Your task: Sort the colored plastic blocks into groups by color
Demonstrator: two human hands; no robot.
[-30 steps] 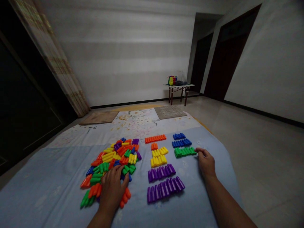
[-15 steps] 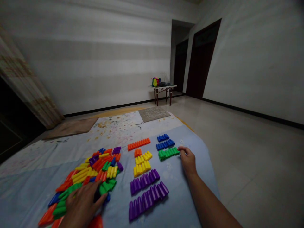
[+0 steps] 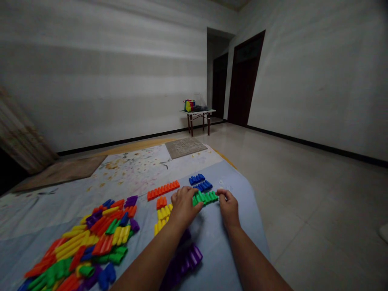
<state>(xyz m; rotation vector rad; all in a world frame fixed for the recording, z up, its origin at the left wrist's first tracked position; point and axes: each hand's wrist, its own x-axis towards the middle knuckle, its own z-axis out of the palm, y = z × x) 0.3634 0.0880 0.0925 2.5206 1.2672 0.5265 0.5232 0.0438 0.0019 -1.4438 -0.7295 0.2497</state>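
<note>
A row of green plastic pieces [image 3: 206, 197] lies on the cloth between my hands. My left hand [image 3: 185, 206] is at its left end, thumb and fingers curled in; whatever it holds is hidden. At the right end, my right hand [image 3: 228, 205] has thumb and index finger pinched against the last green piece. Beyond lie two blue rows [image 3: 197, 179], and an orange row [image 3: 163, 190] sits further left. Yellow pieces [image 3: 162, 218] and purple rows [image 3: 184, 262] are partly covered by my left hand and arm.
A mixed pile of coloured pieces [image 3: 100, 230] spreads over the cloth at left. Two mats, one brown [image 3: 63, 171] and one grey [image 3: 185, 148], lie at the far side. A small table [image 3: 198, 111] bearing a colourful item stands by the wall.
My left hand has moved from the mixed pile right to the green row. My right hand stays at the row's right end. The view has turned slightly right.
</note>
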